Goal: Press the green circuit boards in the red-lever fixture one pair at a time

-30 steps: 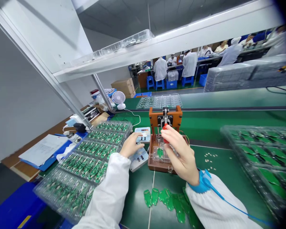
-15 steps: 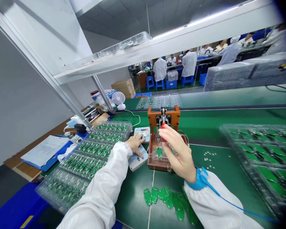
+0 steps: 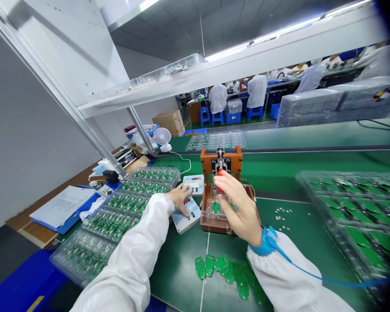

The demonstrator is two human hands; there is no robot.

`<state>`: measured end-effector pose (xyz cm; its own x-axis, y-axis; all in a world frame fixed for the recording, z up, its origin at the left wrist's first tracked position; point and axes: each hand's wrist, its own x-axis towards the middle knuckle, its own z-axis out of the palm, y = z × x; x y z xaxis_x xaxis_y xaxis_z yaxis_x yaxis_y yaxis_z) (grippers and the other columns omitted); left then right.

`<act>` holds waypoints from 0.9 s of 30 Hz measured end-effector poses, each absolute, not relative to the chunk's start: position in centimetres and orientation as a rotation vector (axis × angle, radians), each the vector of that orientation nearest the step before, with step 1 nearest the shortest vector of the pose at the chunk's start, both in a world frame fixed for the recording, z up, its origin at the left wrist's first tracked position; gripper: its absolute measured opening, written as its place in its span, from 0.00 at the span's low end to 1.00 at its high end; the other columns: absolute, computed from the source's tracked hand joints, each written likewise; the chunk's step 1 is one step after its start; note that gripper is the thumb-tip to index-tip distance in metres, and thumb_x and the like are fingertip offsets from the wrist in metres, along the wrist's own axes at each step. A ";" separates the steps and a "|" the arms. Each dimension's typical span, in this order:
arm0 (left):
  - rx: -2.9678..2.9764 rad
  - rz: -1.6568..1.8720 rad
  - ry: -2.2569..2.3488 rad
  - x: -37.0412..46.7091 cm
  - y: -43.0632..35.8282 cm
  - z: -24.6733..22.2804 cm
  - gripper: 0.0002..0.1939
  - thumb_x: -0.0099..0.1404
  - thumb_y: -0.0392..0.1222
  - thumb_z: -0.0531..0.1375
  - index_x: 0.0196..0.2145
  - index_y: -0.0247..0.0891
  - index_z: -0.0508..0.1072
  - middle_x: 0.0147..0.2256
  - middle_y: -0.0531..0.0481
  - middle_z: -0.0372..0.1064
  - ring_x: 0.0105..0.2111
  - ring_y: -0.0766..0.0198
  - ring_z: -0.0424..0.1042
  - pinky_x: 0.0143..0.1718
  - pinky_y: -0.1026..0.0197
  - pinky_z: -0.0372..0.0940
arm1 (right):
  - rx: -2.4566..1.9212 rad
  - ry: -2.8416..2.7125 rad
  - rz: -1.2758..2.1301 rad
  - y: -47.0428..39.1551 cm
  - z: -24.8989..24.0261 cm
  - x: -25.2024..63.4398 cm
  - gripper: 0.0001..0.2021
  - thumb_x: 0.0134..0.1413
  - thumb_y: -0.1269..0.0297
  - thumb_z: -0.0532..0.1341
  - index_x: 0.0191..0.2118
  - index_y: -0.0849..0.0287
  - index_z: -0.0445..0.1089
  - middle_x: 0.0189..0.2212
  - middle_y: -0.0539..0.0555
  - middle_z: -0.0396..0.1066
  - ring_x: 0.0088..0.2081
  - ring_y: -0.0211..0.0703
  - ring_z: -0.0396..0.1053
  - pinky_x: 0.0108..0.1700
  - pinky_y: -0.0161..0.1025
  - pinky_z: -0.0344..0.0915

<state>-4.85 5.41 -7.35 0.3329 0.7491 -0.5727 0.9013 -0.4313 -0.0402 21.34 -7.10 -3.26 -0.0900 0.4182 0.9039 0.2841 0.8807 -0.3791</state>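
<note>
My left hand (image 3: 179, 198) lies with fingers spread over two light-blue boxes. Its fingertips touch the front box (image 3: 189, 219), which has a small dark switch, and reach the rear box (image 3: 195, 184) with a red display. My right hand (image 3: 240, 210), with a blue wrist strap (image 3: 263, 242), has its fingers and thumb about the red handle (image 3: 220, 175) of a toggle clamp on an orange press frame (image 3: 237, 161). Beneath the handle, a clear fixture plate with a green circuit board (image 3: 216, 207) sits on the brown wooden base (image 3: 211, 224). My right hand hides part of the fixture.
Several loose green boards (image 3: 227, 268) lie on the near table. Clear trays of boards stand left (image 3: 117, 216) and right (image 3: 354, 208). Small pale pieces (image 3: 282, 216) lie right of the press. A white fan (image 3: 162, 138) stands behind; people work in the background.
The view has shifted slightly. My left hand's fingers have drawn back a little to the left over the boxes. My right hand stays at the red handle.
</note>
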 end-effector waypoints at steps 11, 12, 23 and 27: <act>2.312 -0.799 1.491 -4.3 5.5 -7.4 0.74 0.41 0.66 0.74 0.75 0.37 0.41 0.74 0.34 0.28 0.73 0.31 0.27 0.70 0.32 0.40 | -0.555 -1.692 0.100 -7.1 -3.3 21.3 0.30 0.66 0.79 0.56 0.69 0.47 0.61 0.62 0.56 0.71 0.68 0.54 0.62 0.65 0.59 0.68; 2.308 -0.804 1.492 -4.3 5.5 -7.4 0.74 0.41 0.66 0.74 0.75 0.37 0.41 0.74 0.34 0.28 0.73 0.31 0.27 0.70 0.31 0.40 | -0.556 -1.695 0.093 -7.0 -3.3 21.4 0.30 0.66 0.79 0.56 0.69 0.48 0.61 0.62 0.56 0.71 0.68 0.54 0.62 0.65 0.59 0.69; 2.289 -0.786 1.541 -3.4 5.3 -7.3 0.74 0.37 0.63 0.77 0.74 0.40 0.46 0.75 0.35 0.28 0.72 0.28 0.25 0.70 0.31 0.39 | -0.540 -1.726 0.098 -6.8 -3.4 21.6 0.32 0.65 0.80 0.55 0.70 0.47 0.59 0.63 0.55 0.70 0.70 0.54 0.59 0.67 0.59 0.66; 2.335 -0.794 1.561 -2.8 4.6 -5.9 0.70 0.39 0.60 0.77 0.72 0.40 0.49 0.74 0.33 0.31 0.73 0.29 0.31 0.69 0.32 0.45 | -0.573 -1.759 0.079 -7.2 -2.6 22.1 0.28 0.67 0.79 0.54 0.68 0.50 0.62 0.62 0.56 0.71 0.69 0.52 0.61 0.66 0.58 0.67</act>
<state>-2.80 4.61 -5.93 0.2888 0.7850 -0.5481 0.9052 -0.4103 -0.1106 22.10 -7.21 -2.60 -0.1551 0.4162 0.8959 0.3344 0.8755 -0.3488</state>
